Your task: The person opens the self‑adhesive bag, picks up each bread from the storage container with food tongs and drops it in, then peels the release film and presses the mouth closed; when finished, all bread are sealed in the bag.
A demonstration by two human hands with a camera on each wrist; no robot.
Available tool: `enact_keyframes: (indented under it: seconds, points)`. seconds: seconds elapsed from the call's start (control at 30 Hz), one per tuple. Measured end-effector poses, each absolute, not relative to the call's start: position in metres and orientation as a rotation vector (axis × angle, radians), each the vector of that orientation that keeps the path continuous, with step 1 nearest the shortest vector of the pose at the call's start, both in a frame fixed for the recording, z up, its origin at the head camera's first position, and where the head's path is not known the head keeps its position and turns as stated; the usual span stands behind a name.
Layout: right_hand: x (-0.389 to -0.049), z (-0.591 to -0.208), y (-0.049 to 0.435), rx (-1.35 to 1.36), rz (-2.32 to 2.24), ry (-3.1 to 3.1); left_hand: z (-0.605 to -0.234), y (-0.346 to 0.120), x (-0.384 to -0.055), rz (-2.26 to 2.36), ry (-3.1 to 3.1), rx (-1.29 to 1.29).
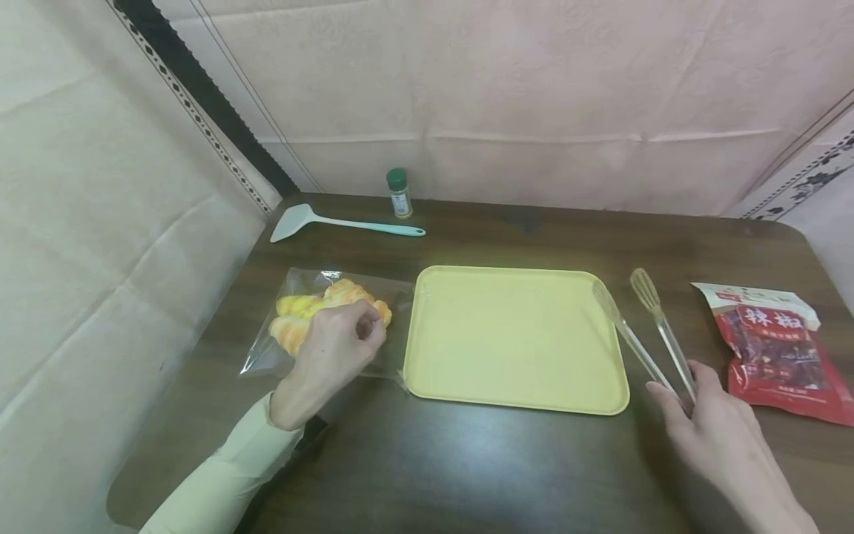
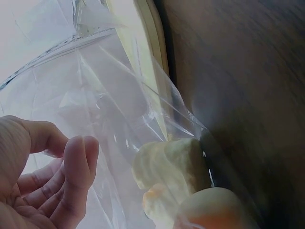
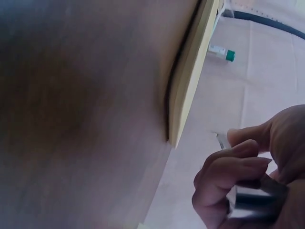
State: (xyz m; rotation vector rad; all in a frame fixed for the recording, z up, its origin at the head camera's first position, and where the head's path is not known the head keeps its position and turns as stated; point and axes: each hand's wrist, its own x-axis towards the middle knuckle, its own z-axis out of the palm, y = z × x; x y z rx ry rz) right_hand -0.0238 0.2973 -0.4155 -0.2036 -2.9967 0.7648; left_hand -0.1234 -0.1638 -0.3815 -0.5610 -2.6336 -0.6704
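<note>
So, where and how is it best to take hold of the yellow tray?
Probably grip the yellow tray by its near long rim, at two spaced points, coming from the front. It lies flat with a raised rim, and that side looks freest: the clear bag crowds the left side, and the tongs overlap the right in the head view.

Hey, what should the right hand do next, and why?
Probably carry the tongs left over the yellow tray toward the bread: the right hand holds them spread near the tray's right end, while the left hand appears to pinch the bread's clear bag.
</note>
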Motion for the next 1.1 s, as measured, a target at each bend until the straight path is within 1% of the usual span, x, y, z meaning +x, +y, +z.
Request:
enact_keyframes:
  seconds: [0.33,0.6,0.87,1.1]
  points:
    - [-0.04,-0.42,0.315,-0.288,0.719,-3.143,-0.381,-0.164,-0.124,-0.671,-2.621,-0.585]
    - [-0.042,-0.423,0.321,-0.323,0.688,-3.219,-0.383,-0.164,-0.122,-0.667,-2.625,-0.581]
    - [-0.049,-0.414,0.326,-0.354,0.697,-3.36,-0.384,-0.165,-0.121,-0.656,-2.626,-0.564]
    - [-0.053,-0.411,0.331,-0.417,0.497,-3.418,-0.383,-0.165,-0.121,-0.667,-2.653,-0.551]
